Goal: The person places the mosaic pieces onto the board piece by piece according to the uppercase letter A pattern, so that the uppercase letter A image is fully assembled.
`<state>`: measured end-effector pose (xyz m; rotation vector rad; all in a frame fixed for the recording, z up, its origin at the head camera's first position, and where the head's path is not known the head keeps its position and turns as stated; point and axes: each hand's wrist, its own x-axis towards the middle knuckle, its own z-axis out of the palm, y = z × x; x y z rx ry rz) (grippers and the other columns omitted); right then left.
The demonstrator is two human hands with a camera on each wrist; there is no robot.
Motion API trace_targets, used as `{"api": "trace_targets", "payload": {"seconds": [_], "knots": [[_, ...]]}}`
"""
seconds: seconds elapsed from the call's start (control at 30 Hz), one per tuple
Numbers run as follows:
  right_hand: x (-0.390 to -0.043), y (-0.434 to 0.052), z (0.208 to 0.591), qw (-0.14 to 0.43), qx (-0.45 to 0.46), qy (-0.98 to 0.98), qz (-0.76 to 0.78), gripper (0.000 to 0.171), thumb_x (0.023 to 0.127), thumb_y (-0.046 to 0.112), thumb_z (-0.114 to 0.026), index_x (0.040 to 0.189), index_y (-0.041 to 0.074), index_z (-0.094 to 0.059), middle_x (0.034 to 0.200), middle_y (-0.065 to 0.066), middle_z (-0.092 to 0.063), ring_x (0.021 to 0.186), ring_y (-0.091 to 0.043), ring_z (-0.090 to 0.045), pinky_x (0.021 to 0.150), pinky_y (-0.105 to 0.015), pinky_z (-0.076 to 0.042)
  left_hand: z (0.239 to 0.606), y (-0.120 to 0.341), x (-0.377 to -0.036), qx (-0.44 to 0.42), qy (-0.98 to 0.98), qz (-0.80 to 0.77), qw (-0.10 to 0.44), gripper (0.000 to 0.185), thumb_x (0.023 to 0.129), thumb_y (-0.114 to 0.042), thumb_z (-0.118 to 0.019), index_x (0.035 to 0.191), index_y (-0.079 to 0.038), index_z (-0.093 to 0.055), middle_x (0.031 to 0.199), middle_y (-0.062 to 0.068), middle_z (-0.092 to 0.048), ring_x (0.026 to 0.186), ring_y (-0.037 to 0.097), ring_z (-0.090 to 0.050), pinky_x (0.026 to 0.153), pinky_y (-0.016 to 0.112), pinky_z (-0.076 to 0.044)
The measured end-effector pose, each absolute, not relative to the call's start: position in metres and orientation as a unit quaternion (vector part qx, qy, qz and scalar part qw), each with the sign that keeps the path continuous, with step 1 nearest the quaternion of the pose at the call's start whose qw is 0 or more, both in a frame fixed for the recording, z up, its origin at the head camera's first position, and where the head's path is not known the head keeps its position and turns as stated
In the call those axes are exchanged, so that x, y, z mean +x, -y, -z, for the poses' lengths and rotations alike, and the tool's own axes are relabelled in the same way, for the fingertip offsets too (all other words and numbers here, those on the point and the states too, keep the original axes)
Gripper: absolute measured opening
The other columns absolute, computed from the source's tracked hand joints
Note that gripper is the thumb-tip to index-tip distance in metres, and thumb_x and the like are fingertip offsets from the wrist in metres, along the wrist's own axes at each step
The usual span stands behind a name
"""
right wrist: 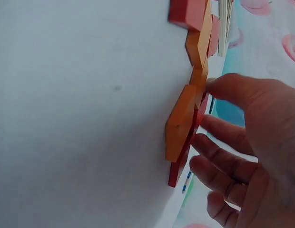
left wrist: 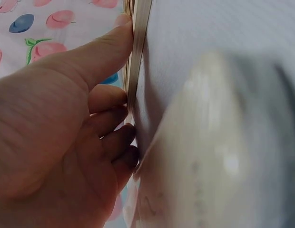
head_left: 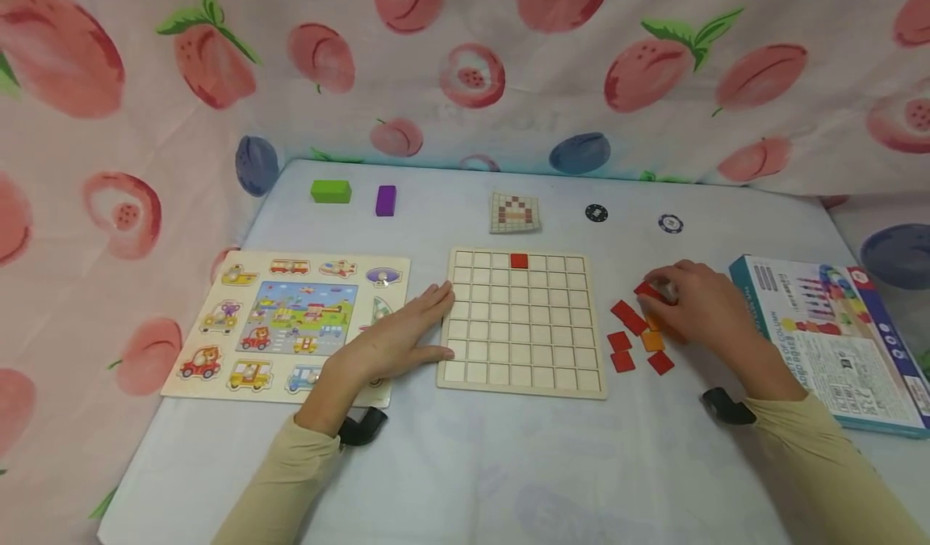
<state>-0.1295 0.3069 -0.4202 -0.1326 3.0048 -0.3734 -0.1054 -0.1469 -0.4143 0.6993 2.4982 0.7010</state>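
A wooden grid board (head_left: 523,323) lies in the middle of the table with one red tile (head_left: 519,261) in its top row. My left hand (head_left: 445,323) lies flat at the board's left edge, its straight fingers and thumb pressing against that edge (left wrist: 138,47). My right hand (head_left: 657,291) is over a loose pile of tiles to the right of the board and pinches a red tile (head_left: 647,290) at its fingertips. Other red tiles (head_left: 623,311) and an orange tile (head_left: 652,341) lie beside it. In the right wrist view my thumb (right wrist: 228,88) and fingers close round the stacked orange tile (right wrist: 181,123) and red ones.
A vehicle puzzle board (head_left: 286,323) lies left of the grid. At the back are a green block (head_left: 330,191), a purple block (head_left: 386,200), a pattern card (head_left: 514,212) and two chips (head_left: 596,213). A colourful box (head_left: 835,339) sits at the right edge.
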Motion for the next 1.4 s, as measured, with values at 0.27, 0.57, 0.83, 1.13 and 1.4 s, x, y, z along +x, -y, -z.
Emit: {"api": "trace_targets", "payload": {"seconds": [0.27,0.57,0.83,1.13,1.4], "knots": [[-0.132,-0.306,0.417,0.067,-0.029,-0.990,0.125,0.045,0.093,0.033,-0.081,0.128,0.006,-0.074,0.119,-0.025,-0.067,0.102,-0.040,-0.060,0.078,-0.051,-0.059,0.415,0.146,-0.106,0.253,-0.905,-0.255,0.227,0.091,0.102,-0.042,-0.071,0.172,-0.017,-0.019,0.182,-0.002,-0.008,0.170,0.023,-0.008,0.137,0.051,-0.021],[-0.142,-0.260,0.409,0.006,-0.085,-0.982,0.168,0.043,0.095,0.033,-0.079,0.129,0.008,-0.075,0.121,-0.019,-0.073,0.105,-0.036,-0.066,0.085,-0.053,-0.061,0.417,0.147,-0.106,0.249,-0.906,-0.254,0.229,0.090,0.102,-0.042,-0.071,0.172,-0.017,-0.019,0.182,-0.002,-0.008,0.170,0.023,-0.008,0.137,0.051,-0.022],[-0.162,-0.211,0.415,0.018,-0.170,-0.972,0.162,0.038,0.097,0.033,-0.078,0.128,0.012,-0.077,0.120,-0.012,-0.079,0.102,-0.029,-0.069,0.092,-0.050,-0.059,0.417,0.145,-0.106,0.250,-0.905,-0.257,0.229,0.090,0.103,-0.042,-0.071,0.172,-0.016,-0.020,0.182,-0.002,-0.008,0.170,0.023,-0.008,0.137,0.051,-0.023],[-0.169,-0.192,0.421,0.023,-0.210,-0.966,0.147,0.027,0.097,0.032,-0.079,0.117,0.014,-0.080,0.119,-0.009,-0.079,0.107,-0.029,-0.070,0.095,-0.049,-0.059,0.417,0.145,-0.107,0.264,-0.907,-0.246,0.216,0.089,0.103,-0.041,-0.070,0.171,-0.012,-0.021,0.182,0.003,-0.011,0.170,0.025,-0.011,0.137,0.049,-0.024],[-0.169,-0.189,0.419,0.012,-0.242,-0.958,0.152,0.022,0.097,0.028,-0.080,0.114,0.014,-0.083,0.119,-0.007,-0.079,0.112,-0.030,-0.070,0.097,-0.051,-0.060,0.415,0.146,-0.106,0.264,-0.909,-0.245,0.211,0.089,0.103,-0.041,-0.071,0.171,-0.011,-0.022,0.182,0.005,-0.011,0.170,0.028,-0.011,0.136,0.050,-0.024]]}}
